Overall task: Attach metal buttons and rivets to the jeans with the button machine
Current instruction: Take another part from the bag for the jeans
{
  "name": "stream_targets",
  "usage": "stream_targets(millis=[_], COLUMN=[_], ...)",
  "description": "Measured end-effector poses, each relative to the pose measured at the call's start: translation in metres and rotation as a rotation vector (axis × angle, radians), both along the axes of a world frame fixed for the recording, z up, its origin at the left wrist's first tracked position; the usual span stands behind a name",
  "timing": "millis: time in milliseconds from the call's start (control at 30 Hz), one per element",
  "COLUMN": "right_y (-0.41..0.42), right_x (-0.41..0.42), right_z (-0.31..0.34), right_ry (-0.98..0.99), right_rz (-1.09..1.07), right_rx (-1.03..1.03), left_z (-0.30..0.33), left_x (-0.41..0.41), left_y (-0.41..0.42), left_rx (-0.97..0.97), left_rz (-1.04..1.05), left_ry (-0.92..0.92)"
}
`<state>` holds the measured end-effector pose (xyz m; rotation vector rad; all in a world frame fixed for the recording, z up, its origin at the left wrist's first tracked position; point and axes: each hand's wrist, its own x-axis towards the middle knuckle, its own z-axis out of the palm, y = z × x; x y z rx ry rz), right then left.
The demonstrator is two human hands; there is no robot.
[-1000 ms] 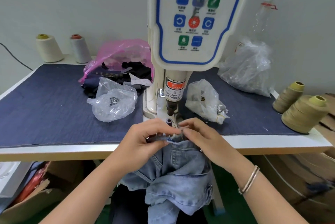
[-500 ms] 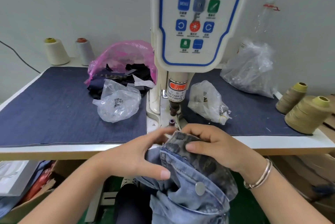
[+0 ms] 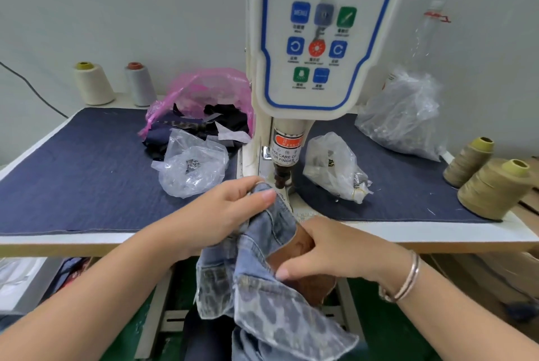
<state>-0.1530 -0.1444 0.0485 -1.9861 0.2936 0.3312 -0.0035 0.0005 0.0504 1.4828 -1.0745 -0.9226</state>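
1. The jeans (image 3: 262, 296) are light-blue washed denim with a mottled, leopard-like print on the turned-out inner face and a brown patch at the waistband. They hang off the front edge of the bench (image 3: 437, 236), directly in front of the button machine (image 3: 309, 39), with the top corner lifted up to its punch.
2. The left hand (image 3: 221, 214) has its grip closed on the raised denim corner, thumb on top, just beside the punch. The right hand (image 3: 335, 246) has its grip curled round the waistband at the brown patch, lower down; a bracelet (image 3: 405, 282) sits on that wrist.
3. Versus 0.5 s ago: the round metal button seen on the fabric is out of view, the brown patch has turned up, the left hand has moved up to the punch, and the right hand has dropped below the bench edge.
4. A dark-blue cloth (image 3: 87, 171) covers the bench. On it lie two clear bags of metal parts (image 3: 192, 168) (image 3: 332, 168), a pink bag of scraps (image 3: 204, 98) and a large clear bag (image 3: 405, 118).
5. Thread cones stand at the back left (image 3: 93, 83) and right edge (image 3: 493, 188), before a plain pale wall.
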Motion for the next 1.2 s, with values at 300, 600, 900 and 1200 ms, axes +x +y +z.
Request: stream_targets(millis=[300,600,900,1200], right_y=[-0.018,0.006,-0.037,-0.049], right_x=[0.005,-0.004,0.007,0.021], right_z=[-0.015,-0.026,-0.026,-0.042], right_ry=[-0.184,-0.081,-0.238,-0.120], right_rz=[-0.424,-0.152,-0.411,-0.350], right_rx=[0.504,-0.223,0.177,0.293], left_z=[-0.009,-0.037,-0.023,-0.047], left_x=[0.017,0.011,0.030,0.040], left_y=[0.012,0.004,-0.023,-0.032], left_rx=[0.368,0.263,0.178,0.212], left_rz=[-0.426,-0.091,-0.038,-0.005], left_ry=[0.148,0.332,0.194,0.259])
